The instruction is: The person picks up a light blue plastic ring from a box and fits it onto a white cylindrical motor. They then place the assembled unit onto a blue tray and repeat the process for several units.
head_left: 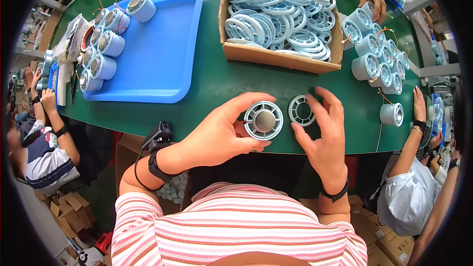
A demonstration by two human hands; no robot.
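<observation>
My left hand (pixel 221 128) is wrapped around a light blue cylindrical housing (pixel 249 122). Its spoked open end, with a round grey metal disc in the middle, faces up. Just to the right, my right hand (pixel 325 133) has its thumb and index finger at opposite edges of a pale spoked ring cover (pixel 294 113), gripping it by the rim. One fingertip of that hand is blurred. Housing and ring cover are apart, side by side above the green table (pixel 221 88).
Ahead stands a cardboard box (pixel 281 61) heaped with ring covers (pixel 246 27). Left is a blue tray (pixel 157 49) with several housings (pixel 111 44) along its left side. More wired housings (pixel 367 66) cluster at right, near another person's hand (pixel 374 0). Co-workers sit on both sides.
</observation>
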